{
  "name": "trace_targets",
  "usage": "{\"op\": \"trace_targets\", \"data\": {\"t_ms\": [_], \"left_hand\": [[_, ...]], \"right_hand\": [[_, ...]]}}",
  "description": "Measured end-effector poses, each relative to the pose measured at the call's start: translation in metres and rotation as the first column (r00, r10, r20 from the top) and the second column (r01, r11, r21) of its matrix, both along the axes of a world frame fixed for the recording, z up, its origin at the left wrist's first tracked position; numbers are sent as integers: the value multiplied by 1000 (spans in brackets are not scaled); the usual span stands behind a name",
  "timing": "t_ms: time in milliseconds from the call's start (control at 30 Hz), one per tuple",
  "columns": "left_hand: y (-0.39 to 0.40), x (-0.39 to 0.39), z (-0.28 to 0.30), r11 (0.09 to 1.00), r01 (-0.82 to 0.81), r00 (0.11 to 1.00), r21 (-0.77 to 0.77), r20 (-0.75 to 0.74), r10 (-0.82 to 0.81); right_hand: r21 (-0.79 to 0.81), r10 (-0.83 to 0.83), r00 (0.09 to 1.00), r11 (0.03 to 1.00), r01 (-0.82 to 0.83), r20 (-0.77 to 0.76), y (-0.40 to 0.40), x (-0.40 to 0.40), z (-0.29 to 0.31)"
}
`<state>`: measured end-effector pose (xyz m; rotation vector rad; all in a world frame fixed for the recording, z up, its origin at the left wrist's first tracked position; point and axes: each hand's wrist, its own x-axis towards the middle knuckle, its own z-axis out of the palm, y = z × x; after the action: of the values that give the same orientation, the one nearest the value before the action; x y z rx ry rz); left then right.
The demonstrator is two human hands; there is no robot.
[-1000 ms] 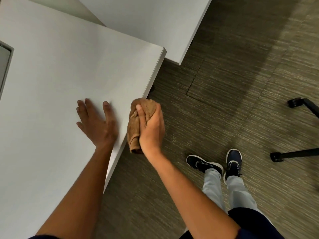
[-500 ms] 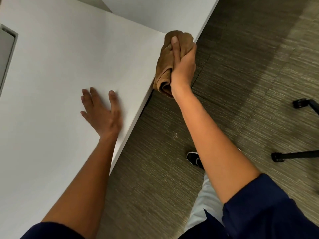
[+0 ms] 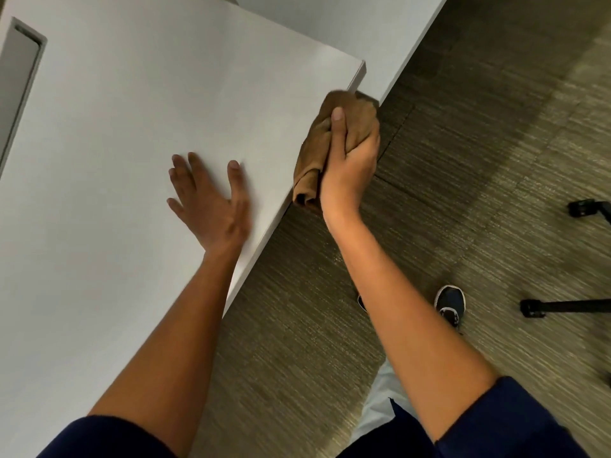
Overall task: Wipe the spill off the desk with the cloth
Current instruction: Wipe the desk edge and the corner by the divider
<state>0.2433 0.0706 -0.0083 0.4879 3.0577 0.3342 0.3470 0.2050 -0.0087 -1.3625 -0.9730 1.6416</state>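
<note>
A white desk [image 3: 132, 127] fills the left of the view, its right edge running diagonally. My right hand [image 3: 350, 160] grips a bunched brown cloth [image 3: 314, 160] and presses it against that edge, a little below the desk's far corner. The thumb lies along the cloth. My left hand [image 3: 211, 200] rests flat on the desktop near the edge, fingers spread, holding nothing. No spill shows on the white surface.
A second white desk [image 3: 380, 28] stands behind, close to the corner. A rectangular cable slot [image 3: 20, 81] is cut into the desktop at far left. Carpet floor [image 3: 479, 143] lies to the right, with my shoes [image 3: 450, 302] and black chair-base legs [image 3: 562, 305] on it.
My right hand slid the cloth along the desk edge up to the far corner, then part of the way back toward me. My left hand stayed flat on the desk.
</note>
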Motion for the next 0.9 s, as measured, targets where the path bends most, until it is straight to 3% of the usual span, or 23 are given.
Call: {"op": "trace_targets", "data": {"t_ms": [200, 500, 733, 900], "left_hand": [[-1, -2, -2, 1000, 4, 1000, -22, -1, -4], [-2, -3, -5, 998, 11, 1000, -61, -14, -12], [-2, -3, -5, 998, 14, 1000, -56, -13, -15], [-2, -3, -4, 998, 7, 1000, -60, -1, -7]], "right_hand": [[-13, 91, 995, 996, -92, -45, -73, 12, -3], [1, 274, 962, 962, -274, 17, -161, 31, -9], [54, 268, 958, 960, -274, 99, -146, 27, -13], [78, 132, 982, 987, -143, 138, -91, 13, -13]]}}
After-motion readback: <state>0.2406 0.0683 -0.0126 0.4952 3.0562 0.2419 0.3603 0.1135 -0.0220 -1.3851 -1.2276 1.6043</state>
